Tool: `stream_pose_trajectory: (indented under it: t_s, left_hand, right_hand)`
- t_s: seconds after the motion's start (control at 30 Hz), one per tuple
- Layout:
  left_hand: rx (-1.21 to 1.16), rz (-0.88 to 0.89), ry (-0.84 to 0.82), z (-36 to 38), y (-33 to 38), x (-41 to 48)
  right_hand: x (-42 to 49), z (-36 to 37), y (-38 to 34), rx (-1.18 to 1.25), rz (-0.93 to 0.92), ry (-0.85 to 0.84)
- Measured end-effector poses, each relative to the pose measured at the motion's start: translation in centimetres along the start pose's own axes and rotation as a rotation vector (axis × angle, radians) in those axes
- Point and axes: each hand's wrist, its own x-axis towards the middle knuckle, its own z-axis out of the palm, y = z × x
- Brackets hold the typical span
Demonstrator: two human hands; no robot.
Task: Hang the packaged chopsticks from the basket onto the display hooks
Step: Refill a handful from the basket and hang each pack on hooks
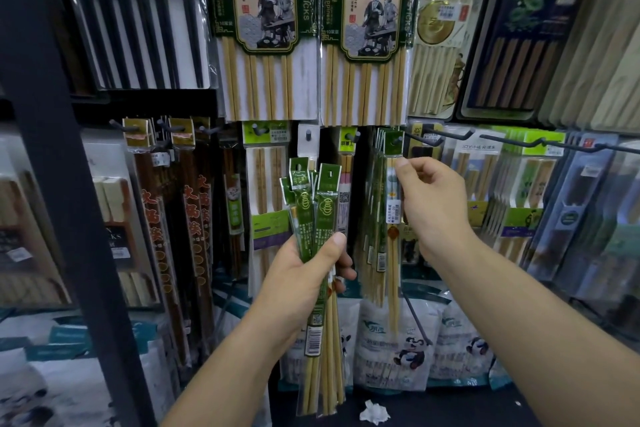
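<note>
My left hand (304,274) grips a bundle of several narrow green-labelled chopstick packets (311,215), held upright in front of the rack. My right hand (429,198) pinches the top of one such packet (393,204) just under its green header card, which sits on a dark display hook (398,140). More packets of the same kind hang behind it on that hook. The basket is out of view.
Hanging chopstick packs fill the rack: large hot-pot packs (263,28) above, dark red packs (194,218) at left. Long bare hook arms (446,137) jut out at right. A dark shelf post (59,166) stands at left. Panda-printed bags (398,347) lie below.
</note>
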Motion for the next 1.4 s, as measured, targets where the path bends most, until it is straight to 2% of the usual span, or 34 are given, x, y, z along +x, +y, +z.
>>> stream_pose_trajectory:
  t_s: [0.4,0.6,0.7,0.77,0.87,1.0,1.17,1.4]
  left_hand:
    - [0.057,0.01,-0.032,-0.4,-0.3,0.1]
    - [0.021,0.007,-0.041,0.1,0.0,-0.1]
    - [0.011,0.016,-0.065,0.2,0.0,-0.2]
    - [-0.001,0.02,-0.053,0.2,0.0,-0.3]
    - [0.004,-0.002,0.05,0.2,0.2,-0.2]
    - [0.16,-0.012,0.17,0.0,0.3,-0.2]
    - [-0.107,-0.04,0.073,0.2,1.0,-0.4]
    - [-0.128,-0.054,0.058,0.1,0.5,-0.2]
  right_hand:
    - [-0.9,0.1,-0.1,-0.006,0.057,0.072]
    - [-4.3,0.5,-2.7,0.197,0.122,-0.328]
    - [-4.9,1.1,-3.1,0.197,0.138,-0.383]
    - [-4.8,1.1,-3.2,0.208,0.148,-0.381]
    - [-4.6,1.0,-3.0,0.18,0.155,-0.348]
    - [-3.3,0.2,-3.3,0.161,0.164,-0.217]
    - [-1.1,-0.4,-3.9,0.205,0.206,-0.073]
    - [0.0,-0.3,-3.8,0.209,0.202,-0.026]
